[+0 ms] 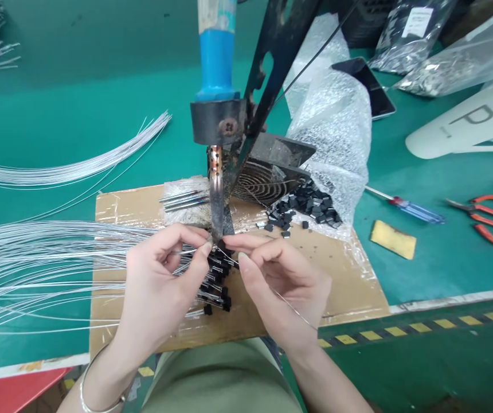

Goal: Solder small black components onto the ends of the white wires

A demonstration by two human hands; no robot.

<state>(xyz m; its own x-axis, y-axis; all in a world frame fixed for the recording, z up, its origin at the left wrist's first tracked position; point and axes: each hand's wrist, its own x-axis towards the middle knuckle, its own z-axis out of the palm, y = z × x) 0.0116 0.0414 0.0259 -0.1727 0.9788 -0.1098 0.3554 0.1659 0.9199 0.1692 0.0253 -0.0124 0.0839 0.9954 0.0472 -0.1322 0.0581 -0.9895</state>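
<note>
- Head view: left hand (169, 281) pinches a white wire (184, 252) between thumb and index; right hand (285, 289) grasps a thin solder-like strand (296, 312).
- White wire runs roughly left-right, end just right of left fingertips, under the soldering iron (216, 166); contact unclear. Left hand nearer.
- Black housings (218, 281) sit below on cardboard (353, 287).
- Writing: "P" on white container (465, 123), smaller print illegible; bag label (417, 22) unreadable.

A large grey letter P (471, 116) stands on the white object (431, 140) at the right, with a tiny line of print (447, 133) beneath it, too small to read. The white label (417, 22) on the clear bag (395, 49) behind is illegible.
</note>
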